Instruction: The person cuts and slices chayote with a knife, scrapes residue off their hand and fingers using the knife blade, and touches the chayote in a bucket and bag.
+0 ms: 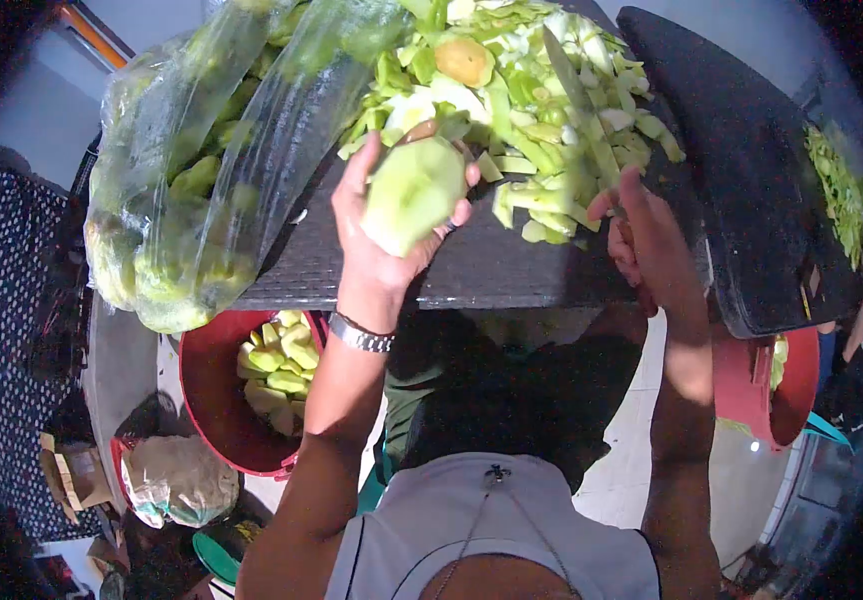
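Note:
My left hand (379, 265) is wrapped round a peeled pale-green fruit (416, 190), whose exact kind I cannot make out. It is held up over the near edge of the dark table (491, 285). In my right hand (659, 240), a knife (579, 105) points away from me, its long blade over the peelings. The knife and the fruit are apart. A heap of green and whitish peelings (541, 195) spreads beyond both hands, with a brownish-orange round piece (463, 62) on top.
A clear plastic bag (166, 235) of green fruit overhangs the table's left edge. Below it, a red tub (213, 400) contains pale-green pieces. At right are a dark board (751, 200), more green peelings (841, 190) and another red tub (796, 385). A stuffed sack (176, 480) sits lower left.

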### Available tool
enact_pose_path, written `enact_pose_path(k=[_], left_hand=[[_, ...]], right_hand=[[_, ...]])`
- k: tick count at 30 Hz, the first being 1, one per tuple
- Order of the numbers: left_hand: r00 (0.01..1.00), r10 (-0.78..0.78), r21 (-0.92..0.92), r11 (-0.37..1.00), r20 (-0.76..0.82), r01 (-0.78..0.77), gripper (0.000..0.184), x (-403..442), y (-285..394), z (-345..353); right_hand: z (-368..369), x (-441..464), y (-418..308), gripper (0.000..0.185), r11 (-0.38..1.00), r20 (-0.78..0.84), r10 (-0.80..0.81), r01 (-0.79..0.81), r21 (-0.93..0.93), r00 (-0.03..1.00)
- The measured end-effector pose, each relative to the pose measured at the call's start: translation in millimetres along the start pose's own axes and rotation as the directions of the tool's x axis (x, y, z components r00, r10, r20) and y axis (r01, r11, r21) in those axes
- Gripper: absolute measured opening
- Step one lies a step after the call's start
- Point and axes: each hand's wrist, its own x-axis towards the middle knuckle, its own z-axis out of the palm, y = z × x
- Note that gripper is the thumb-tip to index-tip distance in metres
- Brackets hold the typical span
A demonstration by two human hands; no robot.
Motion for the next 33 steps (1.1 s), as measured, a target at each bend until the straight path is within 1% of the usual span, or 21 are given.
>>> enact_pose_path(k=[1,2,3,4,6,7,8,11,14,15,17,18,19,20,22,23,25,26,29,32,33], left_hand=[[1.0,0.005,0.035,0.999,-0.009,-0.004,0.051,1,-3,-4],[1.0,0.009,0.068,0.998,-0.02,-0.008,0.048,1,-7,-7],[1.0,-0.011,0.041,0.999,-0.029,0.012,0.044,-1,-10,-4],[0.998,-0.002,0.041,0.999,-0.069,0.004,0.044,-1,-14,0],[0.99,0.016,0.043,0.999,-0.14,-0.01,0.044,-1,-23,9],[0.992,0.014,0.031,0.999,-0.126,-0.01,0.043,1,-27,10],[0.99,0.0,0.016,1.0,-0.144,0.002,0.043,3,-29,10],[0.974,-0.063,-0.017,0.998,-0.216,0.061,0.044,6,-36,13],[0.984,-0.045,0.112,0.992,-0.173,0.065,0.046,6,-45,3],[0.969,-0.066,0.027,0.997,-0.24,0.075,0.048,7,-48,6],[0.964,-0.084,-0.096,0.994,-0.252,0.061,0.05,7,-50,4],[0.962,-0.091,-0.156,0.986,-0.256,0.052,0.05,6,-50,1],[0.974,-0.119,-0.178,0.98,-0.194,0.084,0.05,10,-47,-6],[0.963,-0.087,-0.128,0.99,-0.254,0.056,0.05,15,-48,-9],[0.929,-0.019,-0.022,1.0,-0.37,0.012,0.051,22,-54,-6],[0.921,-0.037,-0.016,0.999,-0.389,0.033,0.05,21,-53,-7],[0.93,0.01,0.001,1.0,-0.367,-0.01,0.052,23,-54,-17],[0.935,0.032,0.01,0.999,-0.353,-0.031,0.053,24,-55,-21],[0.938,0.032,0.105,0.994,-0.345,0.005,0.053,25,-54,-26],[0.921,0.085,0.132,0.991,-0.381,-0.037,0.052,19,-57,-7],[0.919,0.1,0.15,0.988,-0.382,-0.045,0.049,16,-58,-3]], right_hand=[[3,-2,-2,0.075,1.0,0.004,-0.009,0.009,0.009,1.0],[6,-5,-6,0.068,1.0,0.021,0.018,-0.017,-0.009,1.0],[9,-8,-11,0.061,0.999,0.039,0.044,-0.043,-0.028,0.998],[12,-10,-20,0.047,0.993,0.063,0.1,-0.095,-0.077,0.993],[23,-17,-25,0.037,0.989,0.1,0.132,-0.126,-0.073,0.986],[31,-23,-20,0.039,0.994,0.113,0.109,-0.107,-0.02,0.988],[38,-28,-18,0.042,0.995,0.123,0.087,-0.092,0.035,0.989],[49,-37,-39,0.049,0.984,0.122,0.157,-0.166,0.064,0.98],[60,-40,-33,0.057,1.0,0.037,-0.023,0.023,-0.003,0.999],[60,-41,-34,0.063,0.998,0.053,-0.019,0.021,-0.055,0.998],[60,-44,-36,0.08,0.987,0.085,-0.009,0.022,-0.158,0.996],[61,-45,-38,0.088,0.972,0.106,-0.034,0.058,-0.227,0.994],[63,-46,-41,0.095,0.951,0.13,-0.059,0.095,-0.295,0.99],[65,-46,-42,0.104,0.924,0.156,-0.081,0.132,-0.358,0.984],[72,-44,-30,0.113,0.891,0.137,-0.247,0.28,-0.357,0.959],[74,-43,-27,0.111,0.885,0.111,-0.29,0.311,-0.348,0.951],[76,-43,-26,0.11,0.881,0.095,-0.328,0.34,-0.328,0.94],[75,-43,-25,0.111,0.885,0.102,-0.325,0.34,-0.318,0.94],[73,-44,-28,0.111,0.884,0.129,-0.301,0.327,-0.334,0.945],[74,-44,-26,0.11,0.879,0.144,-0.289,0.322,-0.351,0.946],[74,-43,-25,0.11,0.878,0.144,-0.291,0.324,-0.352,0.946]])
